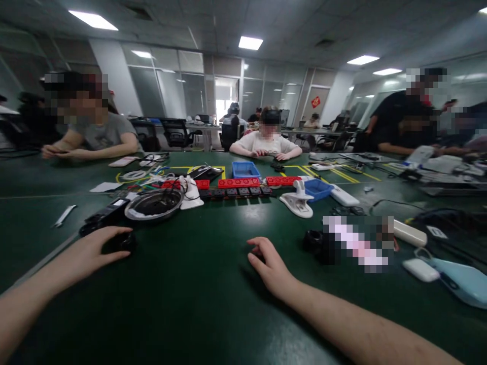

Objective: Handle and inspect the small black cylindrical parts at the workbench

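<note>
My left hand (pixel 99 248) reaches in over the green table, thumb and forefinger curved around a small round black object (pixel 122 241); its exact kind is hard to make out. Just beyond that hand lies a round dark pan-like dish with a silvery rim (pixel 155 204). My right hand (pixel 269 264) hovers low over the table's middle, fingers slightly bent, with a gap between thumb and forefinger and nothing in it. To its right sits a black ring-shaped object (pixel 312 239) beside a blurred-out patch.
Red power strips (pixel 239 182), a black strip (pixel 236 193), blue trays (pixel 245 170) and a white clip stand (pixel 297 202) line the middle. A wrench (pixel 65 215) lies left. A light-blue case (pixel 462 279) and white power bank (pixel 344 195) lie right. Co-workers sit across the table.
</note>
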A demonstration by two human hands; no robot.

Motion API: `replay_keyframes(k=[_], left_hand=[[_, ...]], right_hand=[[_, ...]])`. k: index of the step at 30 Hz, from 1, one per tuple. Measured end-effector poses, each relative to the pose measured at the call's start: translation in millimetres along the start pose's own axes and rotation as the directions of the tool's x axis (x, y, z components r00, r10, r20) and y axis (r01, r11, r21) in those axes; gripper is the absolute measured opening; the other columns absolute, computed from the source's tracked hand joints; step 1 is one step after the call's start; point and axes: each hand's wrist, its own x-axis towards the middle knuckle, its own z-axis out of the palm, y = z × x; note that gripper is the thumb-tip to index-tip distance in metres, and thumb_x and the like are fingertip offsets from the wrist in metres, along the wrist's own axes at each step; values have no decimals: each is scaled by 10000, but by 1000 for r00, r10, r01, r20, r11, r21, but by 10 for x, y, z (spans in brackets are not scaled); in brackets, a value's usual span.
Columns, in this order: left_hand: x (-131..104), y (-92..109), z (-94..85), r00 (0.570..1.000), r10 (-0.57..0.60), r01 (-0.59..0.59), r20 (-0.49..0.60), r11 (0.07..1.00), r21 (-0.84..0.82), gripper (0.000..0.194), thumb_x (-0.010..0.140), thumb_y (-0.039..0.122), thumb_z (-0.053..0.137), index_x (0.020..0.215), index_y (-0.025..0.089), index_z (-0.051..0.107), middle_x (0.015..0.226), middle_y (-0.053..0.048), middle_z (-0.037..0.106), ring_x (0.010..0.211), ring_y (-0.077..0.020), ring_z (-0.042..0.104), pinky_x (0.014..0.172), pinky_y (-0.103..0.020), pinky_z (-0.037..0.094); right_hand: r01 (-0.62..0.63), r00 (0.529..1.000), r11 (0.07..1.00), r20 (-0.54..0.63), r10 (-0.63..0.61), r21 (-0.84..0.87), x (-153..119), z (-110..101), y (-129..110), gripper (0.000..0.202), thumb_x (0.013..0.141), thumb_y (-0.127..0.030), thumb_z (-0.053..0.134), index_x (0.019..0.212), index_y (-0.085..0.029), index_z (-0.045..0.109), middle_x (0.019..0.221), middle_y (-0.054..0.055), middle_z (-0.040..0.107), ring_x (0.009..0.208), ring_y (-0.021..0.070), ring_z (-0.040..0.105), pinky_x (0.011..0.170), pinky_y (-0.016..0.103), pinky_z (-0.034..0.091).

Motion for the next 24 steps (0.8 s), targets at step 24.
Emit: replay_keyframes(k=[24], left_hand=[[-57, -551, 30, 963, -123, 150, -240, 984, 97, 421, 764, 194, 559, 1181, 174, 501, 1196, -88, 485, 1094, -252, 488, 975, -367, 348]], right_hand=[[-14, 1000, 993, 19, 16, -116, 60, 20, 100, 382, 774, -498, 416, 976, -230, 599, 1006, 70, 622, 940, 242, 590, 822, 351, 497]])
